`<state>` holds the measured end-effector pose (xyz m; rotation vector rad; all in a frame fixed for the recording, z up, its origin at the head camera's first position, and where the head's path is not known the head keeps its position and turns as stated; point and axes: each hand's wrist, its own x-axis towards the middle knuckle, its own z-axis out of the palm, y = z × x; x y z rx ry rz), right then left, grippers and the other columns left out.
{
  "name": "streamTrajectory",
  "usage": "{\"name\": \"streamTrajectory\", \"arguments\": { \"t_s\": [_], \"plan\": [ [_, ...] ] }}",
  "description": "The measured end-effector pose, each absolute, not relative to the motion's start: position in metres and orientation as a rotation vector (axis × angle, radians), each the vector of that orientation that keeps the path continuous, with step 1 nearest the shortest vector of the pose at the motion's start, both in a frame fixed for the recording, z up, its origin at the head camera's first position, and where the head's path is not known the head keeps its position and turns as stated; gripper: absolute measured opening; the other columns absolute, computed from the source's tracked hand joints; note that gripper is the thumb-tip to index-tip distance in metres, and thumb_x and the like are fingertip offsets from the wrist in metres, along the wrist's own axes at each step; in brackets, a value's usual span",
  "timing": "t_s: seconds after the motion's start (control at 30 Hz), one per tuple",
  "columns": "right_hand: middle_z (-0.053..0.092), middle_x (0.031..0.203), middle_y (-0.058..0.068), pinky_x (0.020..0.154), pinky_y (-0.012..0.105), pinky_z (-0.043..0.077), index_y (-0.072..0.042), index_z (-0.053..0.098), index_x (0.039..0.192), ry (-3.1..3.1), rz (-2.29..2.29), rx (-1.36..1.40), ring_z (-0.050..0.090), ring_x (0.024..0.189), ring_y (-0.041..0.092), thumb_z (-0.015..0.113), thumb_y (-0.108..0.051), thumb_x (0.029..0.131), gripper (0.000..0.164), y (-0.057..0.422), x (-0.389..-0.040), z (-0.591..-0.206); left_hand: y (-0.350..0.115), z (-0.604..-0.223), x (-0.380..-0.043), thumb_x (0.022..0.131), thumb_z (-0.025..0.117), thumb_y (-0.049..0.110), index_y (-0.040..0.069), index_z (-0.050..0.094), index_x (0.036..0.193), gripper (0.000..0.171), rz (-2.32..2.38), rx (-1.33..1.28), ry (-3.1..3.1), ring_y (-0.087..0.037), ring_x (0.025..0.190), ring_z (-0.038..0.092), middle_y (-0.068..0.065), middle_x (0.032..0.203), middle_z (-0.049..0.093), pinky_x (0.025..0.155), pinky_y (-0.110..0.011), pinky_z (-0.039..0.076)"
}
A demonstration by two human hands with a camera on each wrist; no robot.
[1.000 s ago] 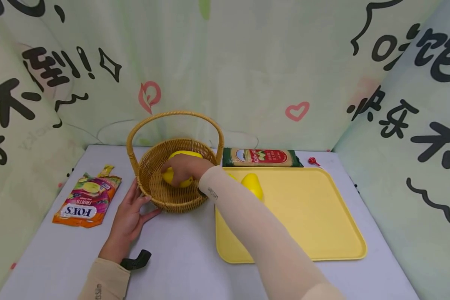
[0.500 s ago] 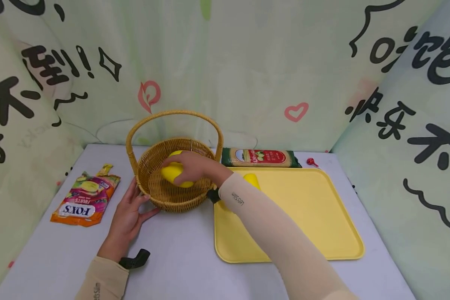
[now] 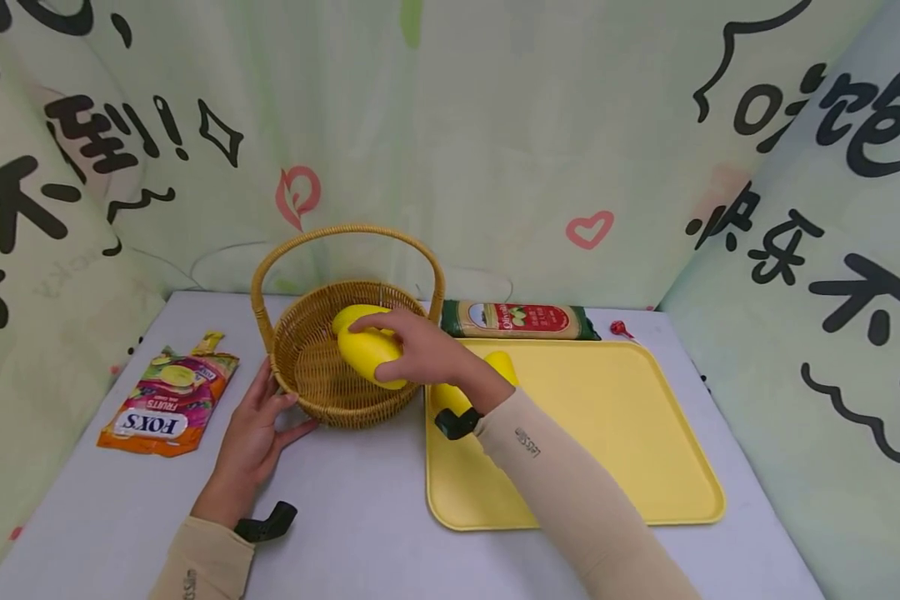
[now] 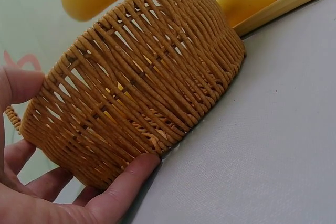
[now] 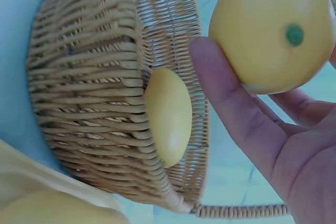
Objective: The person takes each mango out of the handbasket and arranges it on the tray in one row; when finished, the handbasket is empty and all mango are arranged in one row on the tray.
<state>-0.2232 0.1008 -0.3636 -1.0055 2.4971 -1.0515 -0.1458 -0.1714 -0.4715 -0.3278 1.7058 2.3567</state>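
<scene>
The yellow tray (image 3: 592, 433) lies just to the right of the wicker basket (image 3: 360, 414), with the right forearm crossing above it. The basket stands between the two hands, which are well apart. The left hand (image 3: 251, 437) cups its left wall, thumb along the base; the right hand (image 3: 435, 350) comes over it from the right. The sweets bag (image 3: 165, 400) lies near, on the left hand's outer side. The held fruit (image 3: 367, 354), yellow and oval, is gripped between the right thumb and fingers above the basket's rim; the basket fruit (image 3: 352, 315) rests inside, beyond it.

Compared with half a second ago, the right hand has drawn the held fruit rightward and towards the person, so that more of the basket fruit shows. From where I stand, the basket and left hand have kept their places.

The right hand and wrist mask part of the tray fruits (image 3: 448, 400). Some left fingertips pass out of sight behind the basket, and the left wrist view cuts off the held fruit at its top edge.
</scene>
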Motion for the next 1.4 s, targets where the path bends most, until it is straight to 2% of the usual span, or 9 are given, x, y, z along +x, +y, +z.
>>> {"name": "streamTrajectory", "arguments": {
  "t_s": [0.3, 0.47, 0.73, 0.87, 0.93, 1.03, 1.4],
  "plan": [
    [0.055, 0.150, -0.002, 0.090, 0.039, 0.053, -0.028, 0.062, 0.145, 2.433, -1.350, -0.797, 0.054, 0.114, 0.027, 0.073, -0.018, 0.082, 0.065, 0.137, -0.195, -0.369, -0.173, -0.471, -0.145, 0.112, 0.046, 0.012, 0.057, 0.012, 0.164, 0.076, 2.362, -0.319, 1.713, -0.029, 0.163, 0.026, 0.012, 0.180, 0.003, 0.111, -0.064, 0.047],
    [0.052, 0.155, -0.002, 0.081, 0.038, 0.060, -0.029, 0.061, 0.146, 2.368, -1.514, -0.645, 0.058, 0.113, 0.034, 0.073, -0.012, 0.084, 0.066, 0.161, -0.181, -0.374, -0.172, -0.473, -0.146, 0.112, 0.047, 0.013, 0.056, 0.012, 0.164, 0.076, 2.364, -0.319, 1.710, -0.029, 0.163, 0.025, 0.012, 0.180, 0.003, 0.111, -0.065, 0.046],
    [0.054, 0.152, 0.003, 0.072, 0.035, 0.058, -0.027, 0.060, 0.147, 2.384, -1.569, -0.550, 0.059, 0.110, 0.034, 0.072, -0.009, 0.084, 0.067, 0.188, -0.163, -0.392, -0.172, -0.473, -0.146, 0.112, 0.046, 0.013, 0.056, 0.012, 0.164, 0.076, 2.365, -0.317, 1.726, -0.029, 0.163, 0.025, 0.012, 0.180, 0.003, 0.110, -0.065, 0.047],
    [0.053, 0.154, 0.008, 0.077, 0.036, 0.060, -0.023, 0.058, 0.149, 2.391, -1.612, -0.513, 0.059, 0.116, 0.037, 0.071, -0.007, 0.084, 0.068, 0.200, -0.155, -0.397, -0.172, -0.473, -0.146, 0.113, 0.046, 0.013, 0.056, 0.012, 0.164, 0.076, 2.365, -0.317, 1.725, -0.029, 0.162, 0.026, 0.012, 0.180, 0.003, 0.110, -0.065, 0.047],
    [0.052, 0.155, 0.010, 0.084, 0.037, 0.060, -0.021, 0.058, 0.150, 2.404, -1.629, -0.503, 0.059, 0.118, 0.038, 0.070, -0.006, 0.084, 0.068, 0.205, -0.151, -0.397, -0.172, -0.473, -0.146, 0.113, 0.046, 0.013, 0.056, 0.012, 0.164, 0.076, 2.362, -0.319, 1.726, -0.028, 0.162, 0.026, 0.012, 0.180, 0.003, 0.110, -0.064, 0.048],
    [0.053, 0.154, 0.013, 0.087, 0.038, 0.061, -0.020, 0.057, 0.150, 2.434, -1.637, -0.484, 0.060, 0.116, 0.038, 0.070, -0.005, 0.084, 0.069, 0.213, -0.145, -0.397, -0.172, -0.474, -0.145, 0.113, 0.046, 0.013, 0.056, 0.011, 0.165, 0.076, 2.359, -0.320, 1.728, -0.029, 0.162, 0.027, 0.011, 0.180, 0.003, 0.110, -0.064, 0.048],
    [0.049, 0.156, 0.014, 0.087, 0.029, 0.062, -0.015, 0.052, 0.153, 2.444, -1.772, -0.419, 0.057, 0.122, 0.041, 0.069, 0.001, 0.084, 0.073, 0.244, -0.135, -0.397, -0.172, -0.474, -0.146, 0.112, 0.046, 0.013, 0.056, 0.012, 0.164, 0.075, 2.368, -0.308, 1.730, -0.029, 0.162, 0.027, 0.011, 0.180, 0.004, 0.110, -0.065, 0.048]
  ]
}}
